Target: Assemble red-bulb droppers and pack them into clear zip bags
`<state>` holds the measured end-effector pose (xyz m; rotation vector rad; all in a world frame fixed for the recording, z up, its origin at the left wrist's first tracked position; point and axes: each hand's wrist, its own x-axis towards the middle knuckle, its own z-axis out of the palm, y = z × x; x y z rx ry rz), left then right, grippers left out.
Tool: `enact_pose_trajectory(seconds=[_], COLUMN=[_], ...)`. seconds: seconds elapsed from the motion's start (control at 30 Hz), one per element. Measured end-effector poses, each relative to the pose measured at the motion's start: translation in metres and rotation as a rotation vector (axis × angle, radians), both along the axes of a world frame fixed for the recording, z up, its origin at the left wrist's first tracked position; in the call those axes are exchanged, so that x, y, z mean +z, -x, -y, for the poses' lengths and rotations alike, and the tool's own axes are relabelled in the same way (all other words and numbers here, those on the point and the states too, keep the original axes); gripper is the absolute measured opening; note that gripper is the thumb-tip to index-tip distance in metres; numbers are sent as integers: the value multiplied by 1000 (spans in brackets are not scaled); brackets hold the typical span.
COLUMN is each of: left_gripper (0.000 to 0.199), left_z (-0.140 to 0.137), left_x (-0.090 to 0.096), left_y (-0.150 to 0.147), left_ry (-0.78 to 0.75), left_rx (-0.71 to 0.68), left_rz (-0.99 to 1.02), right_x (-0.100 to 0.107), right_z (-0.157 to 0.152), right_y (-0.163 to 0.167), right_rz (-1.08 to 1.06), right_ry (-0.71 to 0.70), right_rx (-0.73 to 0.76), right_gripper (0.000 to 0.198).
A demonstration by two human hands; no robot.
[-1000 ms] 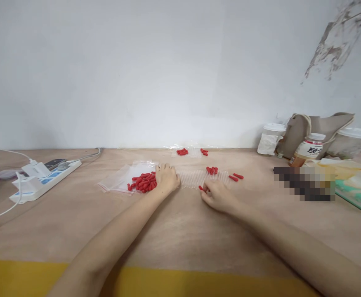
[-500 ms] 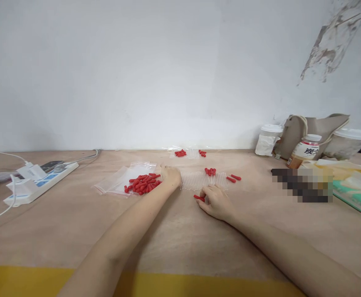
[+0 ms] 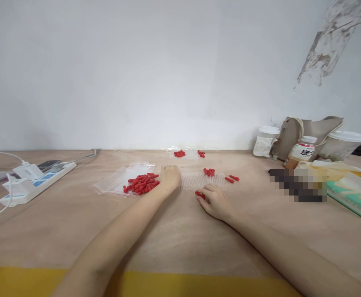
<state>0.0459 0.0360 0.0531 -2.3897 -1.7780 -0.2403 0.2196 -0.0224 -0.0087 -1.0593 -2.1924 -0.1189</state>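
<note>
A row of thin clear tubes (image 3: 195, 180) lies side by side on the table in front of me. My left hand (image 3: 170, 176) is at the row's left end, its fingers curled, and whatever they may hold is hidden. By the near side of the row, my right hand (image 3: 214, 201) pinches a red dropper bulb (image 3: 200, 194) between thumb and fingers. Several red bulbs (image 3: 209, 172) sit on the far ends of tubes in the row's right half. Two loose red bulbs (image 3: 234, 177) lie just right of the row.
A heap of red bulbs (image 3: 140, 183) rests by clear plastic bags (image 3: 112, 181) at left. More bulbs (image 3: 179, 153) lie in clear plastic near the wall. A power strip (image 3: 41, 183) stands far left; a bottle (image 3: 300, 152), lidded cups (image 3: 265, 142) and a bag (image 3: 287, 140) stand right.
The bulb in my right hand has turned slightly and sits deeper between the fingers. My left hand's fingers have curled in more. The view has shifted a little.
</note>
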Motion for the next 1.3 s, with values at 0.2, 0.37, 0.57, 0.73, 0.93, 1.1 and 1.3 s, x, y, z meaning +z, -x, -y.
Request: enact_pose_trajectory(seconds=[0.2, 0.37, 0.57, 0.73, 0.93, 1.1, 1.3], left_gripper=[18, 15, 14, 17, 20, 24, 25], left_z=[51, 61, 59, 58, 56, 57, 58], left_x=[-26, -52, -53, -55, -57, -55, -55], left_y=[39, 54, 51, 53, 54, 54, 54], left_ry=[-122, -282, -257, -275, -242, -203, -199], left_rx=[-279, -497, -513, -539, -606, -657, -672], left_rz=[59, 308, 318, 297, 339, 351, 315], right_x=[-1, 1, 5, 6, 2, -1, -5], right_z=[-2, 0, 7, 8, 6, 5, 4], right_y=[4, 11, 14, 13, 15, 14, 12], right_rz=[-160, -203, -251, -260, -258, -227, -205], right_ry=[8, 72, 130, 142, 153, 73, 15], right_rx=[61, 148, 216, 244, 204, 229, 277], right_gripper=[18, 17, 19, 18, 14, 18, 18])
